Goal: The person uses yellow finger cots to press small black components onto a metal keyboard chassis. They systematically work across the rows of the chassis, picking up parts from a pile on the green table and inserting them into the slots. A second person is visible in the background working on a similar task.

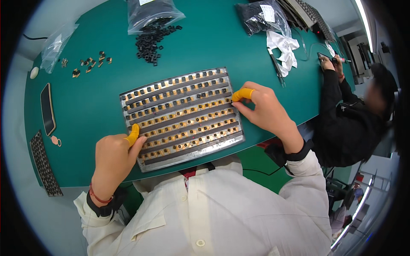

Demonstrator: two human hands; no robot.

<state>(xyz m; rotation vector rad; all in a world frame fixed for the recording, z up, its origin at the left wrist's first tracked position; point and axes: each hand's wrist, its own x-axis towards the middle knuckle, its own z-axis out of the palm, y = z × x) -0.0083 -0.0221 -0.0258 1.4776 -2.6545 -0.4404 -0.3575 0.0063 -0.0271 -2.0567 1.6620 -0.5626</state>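
A silver metal tray lies slightly tilted on the table before me, with rows of small brass-coloured parts, black square pieces and dark strips between them. My left hand is closed at the tray's left edge; its thumb and its index finger, in a yellow finger cot, rest on that edge. My right hand pinches at the right edge, near the end of a middle row, its index finger also in a yellow finger cot. Whatever lies between those right fingertips is too small to make out.
Loose black square pieces spill from a clear bag on the green table. Brass parts, a phone and a dark strip are left. Tweezers and white tissue lie right; a co-worker sits beyond.
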